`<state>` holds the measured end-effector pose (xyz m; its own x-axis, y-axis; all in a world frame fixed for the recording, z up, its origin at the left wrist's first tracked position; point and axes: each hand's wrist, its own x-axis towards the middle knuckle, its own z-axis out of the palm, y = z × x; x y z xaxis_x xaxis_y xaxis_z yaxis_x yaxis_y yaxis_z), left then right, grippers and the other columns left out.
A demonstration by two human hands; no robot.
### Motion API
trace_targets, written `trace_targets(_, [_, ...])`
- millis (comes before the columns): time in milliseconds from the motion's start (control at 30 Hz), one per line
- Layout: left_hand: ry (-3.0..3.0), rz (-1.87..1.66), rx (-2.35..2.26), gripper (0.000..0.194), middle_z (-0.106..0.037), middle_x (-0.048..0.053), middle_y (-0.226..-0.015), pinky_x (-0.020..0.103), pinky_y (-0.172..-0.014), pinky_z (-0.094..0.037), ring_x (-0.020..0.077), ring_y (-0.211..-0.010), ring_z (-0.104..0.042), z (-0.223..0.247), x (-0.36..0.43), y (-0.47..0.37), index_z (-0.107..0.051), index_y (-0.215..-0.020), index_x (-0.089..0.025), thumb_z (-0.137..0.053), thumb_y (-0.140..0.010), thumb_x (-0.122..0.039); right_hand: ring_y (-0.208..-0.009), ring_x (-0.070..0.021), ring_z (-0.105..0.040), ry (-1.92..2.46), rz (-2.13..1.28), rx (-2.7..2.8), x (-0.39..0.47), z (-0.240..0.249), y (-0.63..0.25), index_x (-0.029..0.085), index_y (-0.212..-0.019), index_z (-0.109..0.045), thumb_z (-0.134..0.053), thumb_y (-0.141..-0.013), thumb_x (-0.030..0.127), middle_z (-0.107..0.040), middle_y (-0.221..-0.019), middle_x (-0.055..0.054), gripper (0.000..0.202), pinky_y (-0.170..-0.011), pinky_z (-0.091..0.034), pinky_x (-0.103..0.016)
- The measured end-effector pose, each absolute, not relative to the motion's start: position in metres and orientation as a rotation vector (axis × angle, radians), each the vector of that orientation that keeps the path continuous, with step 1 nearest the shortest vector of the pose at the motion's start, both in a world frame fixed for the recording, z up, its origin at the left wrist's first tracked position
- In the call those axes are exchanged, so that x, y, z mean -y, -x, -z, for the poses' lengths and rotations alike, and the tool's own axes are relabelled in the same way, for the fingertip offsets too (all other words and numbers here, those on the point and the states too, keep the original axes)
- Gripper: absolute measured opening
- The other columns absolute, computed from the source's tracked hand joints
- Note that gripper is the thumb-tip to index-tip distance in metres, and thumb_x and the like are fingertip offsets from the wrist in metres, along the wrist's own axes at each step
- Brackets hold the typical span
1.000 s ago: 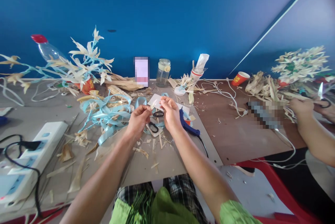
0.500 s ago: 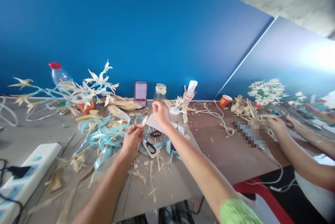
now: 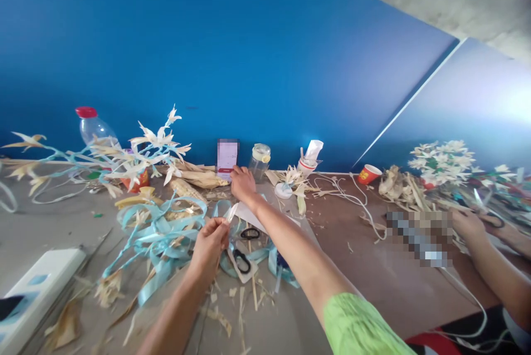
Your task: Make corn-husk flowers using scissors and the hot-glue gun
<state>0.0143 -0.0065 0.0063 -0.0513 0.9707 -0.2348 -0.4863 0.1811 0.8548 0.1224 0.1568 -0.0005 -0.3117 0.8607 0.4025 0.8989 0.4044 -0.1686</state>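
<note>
Near the middle of the table, my left hand (image 3: 211,240) pinches a small white petal-like piece (image 3: 231,212) that points up. My right hand (image 3: 243,182) is stretched forward to the lower edge of an upright phone (image 3: 228,157) leaning at the blue wall; its fingers are partly curled and whether they hold anything is hard to see. Light-blue ribbon (image 3: 166,228) lies in loops left of my left hand. Black-handled scissors (image 3: 241,261) rest just right of it. White husk flowers on blue stems (image 3: 155,136) stand at the left.
A clear jar (image 3: 259,160) stands right of the phone. Further right are a white-and-red cup (image 3: 307,166), a red cup (image 3: 369,174) and cables. A power strip (image 3: 41,288) lies at the lower left. Another person's hands (image 3: 468,226) work at the far right beside scissors.
My right hand has moved forward and left to the phone's lower edge. My left hand still pinches the white piece. The view has shifted slightly.
</note>
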Motion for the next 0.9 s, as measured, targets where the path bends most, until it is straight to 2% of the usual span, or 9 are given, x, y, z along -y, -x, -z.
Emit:
trace_targets(167, [-0.648, -1.316, -1.012, 0.028, -0.044, -0.007, -0.051, 0.016, -0.041, -0.021, 0.0006, -0.039, -0.029, -0.01, 0.007, -0.014, -0.053, -0.067, -0.014, -0.071, -0.062, -0.035, -0.11, -0.0249, -0.046, 1.475, -0.019, 2.112, -0.148, -0.008, -0.126, 0.016, -0.098, -0.061, -0.046, -0.081, 0.012, -0.053, -0.126, -0.01, 0.024, -0.095, -0.036, -0.04])
trace_targets(300, [-0.645, -1.338, -1.001, 0.028, -0.044, -0.007, -0.051, 0.017, -0.041, -0.02, 0.0012, -0.04, -0.029, -0.009, 0.007, -0.013, -0.053, -0.066, -0.014, -0.072, -0.06, -0.034, -0.105, -0.021, -0.052, 1.46, -0.116, 2.016, -0.111, -0.023, -0.155, 0.015, -0.101, -0.06, -0.049, -0.082, 0.017, -0.059, -0.113, -0.011, 0.023, -0.095, -0.039, -0.034])
trace_targets(433, [-0.64, -1.366, -0.985, 0.028, -0.044, -0.007, -0.051, 0.018, -0.041, -0.021, 0.0023, -0.041, -0.031, -0.01, 0.007, -0.013, -0.054, -0.066, -0.015, -0.073, -0.058, -0.033, -0.092, -0.0194, -0.059, 1.488, -0.197, 1.951, -0.04, -0.024, -0.215, 0.018, -0.104, -0.057, -0.05, -0.08, 0.019, -0.062, -0.103, -0.009, 0.025, -0.084, -0.047, -0.034])
trace_targets(600, [-0.728, -1.341, -0.961, 0.024, -0.04, -0.008, -0.046, 0.018, -0.04, -0.019, 0.0024, -0.039, -0.03, -0.007, 0.008, -0.015, -0.054, -0.064, -0.015, -0.072, -0.06, -0.03, -0.102, -0.0229, -0.056, 1.802, -0.237, 1.974, 0.048, -0.012, -0.269, 0.015, -0.108, -0.058, -0.057, -0.077, 0.025, -0.057, -0.11, -0.012, 0.033, -0.09, -0.043, -0.037])
trace_targets(733, [-0.757, -1.344, -0.892, 0.021, -0.05, -0.005, -0.054, 0.017, -0.038, -0.021, 0.0009, -0.038, -0.033, 0.001, 0.005, -0.017, -0.055, -0.065, -0.014, -0.073, -0.059, -0.024, -0.108, -0.0276, -0.052, 2.054, -0.25, 2.127, 0.079, -0.013, -0.267, 0.017, -0.112, -0.059, -0.062, -0.075, 0.035, -0.053, -0.117, -0.014, 0.041, -0.091, -0.04, -0.038])
trace_targets(800, [-0.765, -1.33, -0.889, 0.02, -0.052, -0.004, -0.056, 0.017, -0.038, -0.022, 0.0008, -0.038, -0.034, 0.003, 0.004, -0.017, -0.056, -0.064, -0.014, -0.073, -0.059, -0.023, -0.108, -0.0281, -0.052, 2.088, -0.253, 2.191, 0.079, -0.015, -0.263, 0.017, -0.118, -0.056, -0.061, -0.076, 0.032, -0.053, -0.116, -0.015, 0.044, -0.09, -0.039, -0.038])
trace_targets(900, [-0.784, -1.33, -0.876, 0.02, -0.053, -0.004, -0.058, 0.017, -0.037, -0.023, 0.0007, -0.039, -0.034, 0.003, 0.004, -0.016, -0.055, -0.064, -0.014, -0.073, -0.06, -0.022, -0.106, -0.0274, -0.052, 2.083, -0.258, 2.263, 0.074, -0.017, -0.26, 0.015, -0.115, -0.058, -0.058, -0.078, 0.026, -0.054, -0.114, -0.016, 0.039, -0.089, -0.038, -0.037])
